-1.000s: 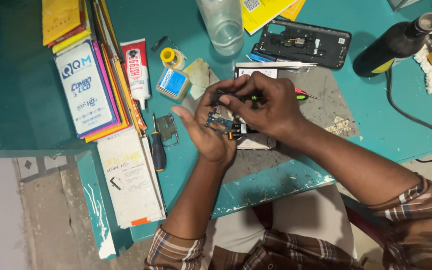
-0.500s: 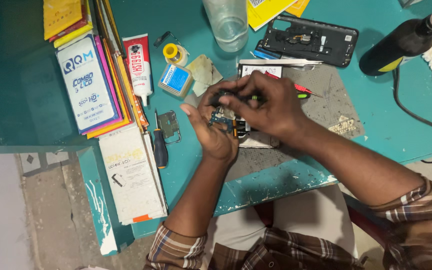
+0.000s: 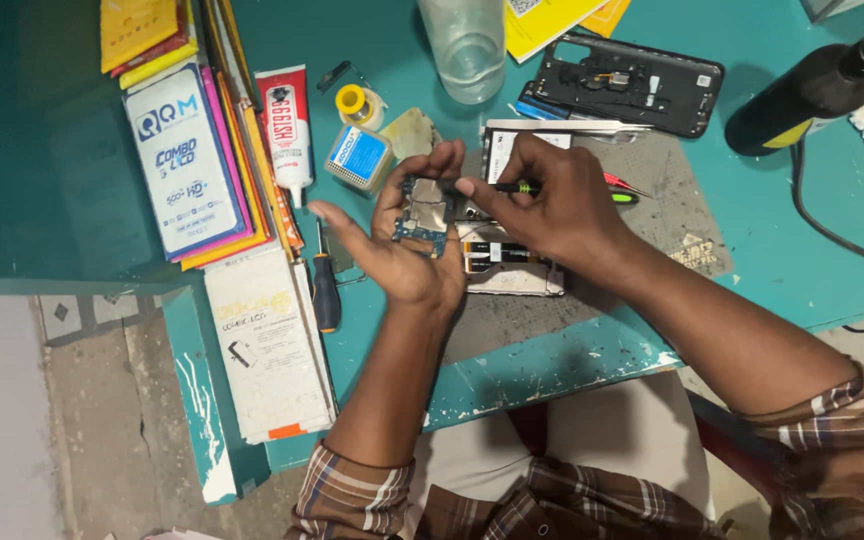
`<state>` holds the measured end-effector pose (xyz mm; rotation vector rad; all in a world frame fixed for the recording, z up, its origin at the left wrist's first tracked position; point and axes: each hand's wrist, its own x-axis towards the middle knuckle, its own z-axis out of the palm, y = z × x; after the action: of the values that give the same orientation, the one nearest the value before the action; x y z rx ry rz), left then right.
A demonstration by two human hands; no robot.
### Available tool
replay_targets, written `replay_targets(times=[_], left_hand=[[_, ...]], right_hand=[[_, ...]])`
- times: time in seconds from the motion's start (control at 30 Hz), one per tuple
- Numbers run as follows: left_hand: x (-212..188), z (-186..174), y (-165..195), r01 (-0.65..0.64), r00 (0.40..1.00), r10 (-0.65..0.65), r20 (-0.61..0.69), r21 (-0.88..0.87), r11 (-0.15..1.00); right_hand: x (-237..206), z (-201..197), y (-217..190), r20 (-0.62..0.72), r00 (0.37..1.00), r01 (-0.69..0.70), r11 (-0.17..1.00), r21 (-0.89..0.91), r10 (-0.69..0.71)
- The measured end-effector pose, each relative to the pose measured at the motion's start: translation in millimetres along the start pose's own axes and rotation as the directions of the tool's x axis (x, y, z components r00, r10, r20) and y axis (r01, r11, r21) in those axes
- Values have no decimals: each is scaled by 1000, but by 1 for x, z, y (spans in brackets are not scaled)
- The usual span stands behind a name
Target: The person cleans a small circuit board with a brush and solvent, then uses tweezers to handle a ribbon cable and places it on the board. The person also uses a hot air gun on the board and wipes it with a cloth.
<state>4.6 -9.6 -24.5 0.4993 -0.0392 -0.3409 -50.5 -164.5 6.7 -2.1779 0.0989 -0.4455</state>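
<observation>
Nearest the camera, at the bottom of the frame, two plaid-sleeved forearms rise toward the middle, where the work is; the left hand (image 3: 407, 245) cradles a small blue circuit board (image 3: 424, 212) in its upturned palm, thumb spread out to the left and the other fingers curled up behind the board's top edge to steady it. The right hand (image 3: 552, 205) comes in from the right with its fingers pressed together in a pinch on a slim tool with a green-and-black handle (image 3: 512, 187), likely a fine screwdriver, though its tip is hidden where it meets the board. Judging by this, the step in hand is close work on the board itself, prying or loosening something at its right edge; the next move calls for a steady left palm and a light, controlled push with the tool so it does not skid across the components. Just under the hands an opened phone body (image 3: 508, 268) lies on a grey work mat (image 3: 652, 225). A black-handled screwdriver (image 3: 325, 290) rests to the left on the teal table (image 3: 792, 270). Farther up sit a tube of adhesive (image 3: 286, 125), a small square jar (image 3: 357, 158), a clear cup (image 3: 464, 45) and a black phone back cover (image 3: 632, 85) at upper right
</observation>
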Motion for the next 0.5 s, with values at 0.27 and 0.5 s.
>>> replay_targets(times=[0.27,0.5], left_hand=[[-11,1,-14,-85,970,45,237,161,983],[-10,1,-8,-17,981,-1,192,91,996]], right_hand=[[-10,14,-8,2,995,92,970,225,-95],[-11,16,-7,98,990,78,968,240,-104]])
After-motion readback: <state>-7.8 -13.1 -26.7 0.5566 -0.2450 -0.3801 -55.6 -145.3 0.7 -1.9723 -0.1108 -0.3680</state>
